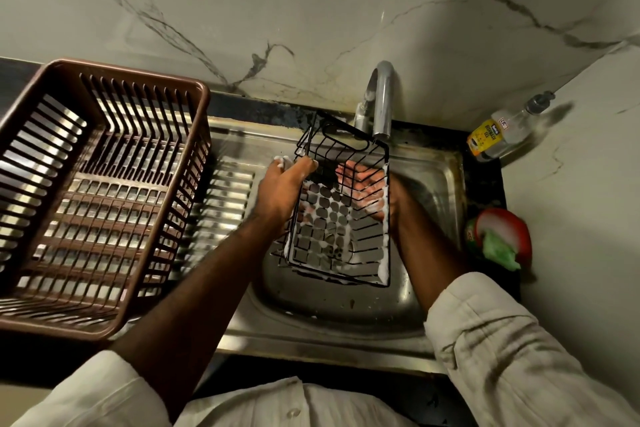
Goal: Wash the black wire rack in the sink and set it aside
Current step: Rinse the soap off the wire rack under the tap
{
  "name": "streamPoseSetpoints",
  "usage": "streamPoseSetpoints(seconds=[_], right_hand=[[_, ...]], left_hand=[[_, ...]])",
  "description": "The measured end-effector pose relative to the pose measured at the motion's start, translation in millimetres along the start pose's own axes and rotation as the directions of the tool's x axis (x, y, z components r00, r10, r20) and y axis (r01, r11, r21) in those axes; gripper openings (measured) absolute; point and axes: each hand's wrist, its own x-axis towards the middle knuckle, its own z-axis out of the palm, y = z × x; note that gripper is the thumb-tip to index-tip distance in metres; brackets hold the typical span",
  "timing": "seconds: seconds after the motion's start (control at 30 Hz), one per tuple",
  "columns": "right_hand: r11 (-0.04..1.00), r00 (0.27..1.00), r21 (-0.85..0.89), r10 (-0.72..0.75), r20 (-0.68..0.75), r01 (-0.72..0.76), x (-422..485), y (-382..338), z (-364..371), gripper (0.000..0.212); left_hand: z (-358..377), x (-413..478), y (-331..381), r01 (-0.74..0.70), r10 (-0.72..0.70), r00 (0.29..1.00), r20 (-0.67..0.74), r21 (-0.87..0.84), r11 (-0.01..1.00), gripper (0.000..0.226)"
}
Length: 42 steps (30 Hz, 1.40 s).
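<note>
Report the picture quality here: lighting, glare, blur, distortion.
Head view: dim overall light; glare on the faucet and on the steel drainboard behind the brown basket; the soap bottle throws a hard shadow rightward onto the wall; the basket's near slats are smeared, while the soapy wire rack is fairly sharp; the wide-angle lens bows the sink rim.

Single wide-angle head cam, looks fwd & steeply down, close over the sink (437,185), from person's side.

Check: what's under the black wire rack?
Through the black wire rack, the steel sink and its drain show, plus the right hand behind the wires. Foam hides part of the drain.
</note>
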Motion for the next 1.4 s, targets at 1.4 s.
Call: streamPoseSetpoints(seconds=[1.4], right_hand=[[0.957,0.989,-0.277,-0.119,-0.088,0.09,21.9,-12.5,31.1,0.013]], left_hand=[[-1.0,-6.1,7.6,-0.091,0.26,0.944,-0.201,0.601,0.794,0.099]])
